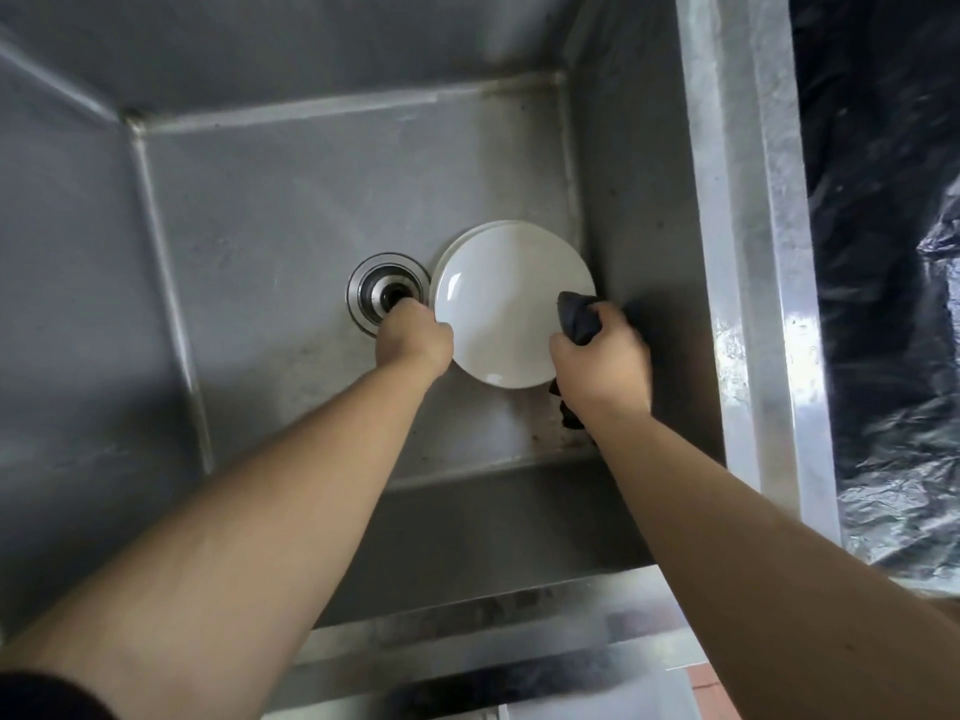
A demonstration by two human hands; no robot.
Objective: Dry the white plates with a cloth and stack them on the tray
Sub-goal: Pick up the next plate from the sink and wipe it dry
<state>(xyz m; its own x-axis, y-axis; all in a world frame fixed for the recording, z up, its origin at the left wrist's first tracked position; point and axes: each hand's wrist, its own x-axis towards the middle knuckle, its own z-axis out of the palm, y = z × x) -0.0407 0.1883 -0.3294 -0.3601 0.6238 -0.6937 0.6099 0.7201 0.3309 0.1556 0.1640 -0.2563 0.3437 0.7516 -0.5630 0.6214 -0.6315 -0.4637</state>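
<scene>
Early going, I reckon: my left hand point(414, 341) grips the top round white plate point(511, 304) in the steel sink point(291, 200), right hand point(602, 363) clutching the dark cloth point(579, 319); no tray visible.

2 white plates point(511, 304), 1 dark cloth point(579, 322), 1 sink point(311, 200), 1 drain point(387, 293), 2 hands point(413, 340)

Steel sink point(291, 200), black plastic sheeting point(893, 252)

Dim soft light, rim glare point(727, 356), blurred near edge
</scene>
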